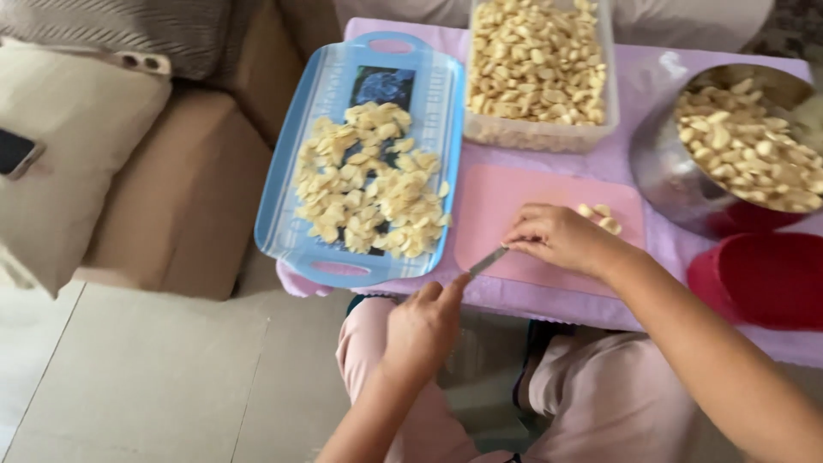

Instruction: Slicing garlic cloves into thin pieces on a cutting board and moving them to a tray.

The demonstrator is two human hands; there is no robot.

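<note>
Fingers of the left hand point(422, 324) are curled tight round the handle of a knife point(487, 261), low in the middle of the frame, and the blade is pointed up and to the right toward the other hand. Over at centre right, the right hand point(557, 237) is pressed down on a pink cutting board point(514, 206), its fingers bunched close together; whatever is pinned under the fingertips cannot be made out. The knife tip is seen just beside those fingertips. A few peeled garlic cloves point(602, 217) are left lying on the board, just behind the right hand.

Left of the board, a blue tray point(291, 197) is spread with a layer of pale garlic slices point(369, 184). At the top centre, a clear plastic container point(540, 133) is filled with whole cloves, and at the upper right a steel bowl point(669, 171) is heaped with more. A red bowl point(763, 279) is tucked under it at the right edge. Everything is set on a table covered with a lilac cloth point(617, 94). At far left, a phone point(17, 153) is lying on a beige cushion point(77, 154).
</note>
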